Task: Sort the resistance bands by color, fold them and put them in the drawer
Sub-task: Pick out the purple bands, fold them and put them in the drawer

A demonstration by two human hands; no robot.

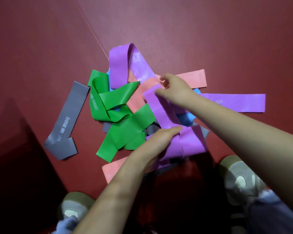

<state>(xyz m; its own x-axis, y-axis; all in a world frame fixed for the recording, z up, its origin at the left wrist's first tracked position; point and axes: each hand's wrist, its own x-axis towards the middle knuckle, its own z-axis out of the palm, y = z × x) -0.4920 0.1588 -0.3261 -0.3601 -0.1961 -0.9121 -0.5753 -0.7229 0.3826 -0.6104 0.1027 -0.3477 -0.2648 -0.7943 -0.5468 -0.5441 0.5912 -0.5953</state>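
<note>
Dark-red floor (210,31) fills the view, with a tangled heap of resistance bands at its middle and the person crouched over it, a shoe at either side of the lower edge.

At the far left a grey band (66,122) lies by itself, just clear of the heap. Next come the green bands (118,119), knotted through one another. Above them a purple loop (125,65) arches up at the back of the heap.

The left hand (159,139) reaches into the near side of the pile. Its fingers lie stretched along a purple strip (161,108), but motion blur hides whether its grip is closed. The right hand (174,88) pinches the far end of that same strip, thumb and fingers closed on it.

Beyond it a pink band (193,78) pokes out, a blue band (186,118) shows underneath, and another purple band (235,103) lies flat to the right.

Sorting looks barely begun: the colours are mixed, nothing is folded, and no drawer is in view. The purple strip seems to be the one being worked free. The next move probably calls for lifting it clear of the green and pink bands across it without dragging them along.
</note>
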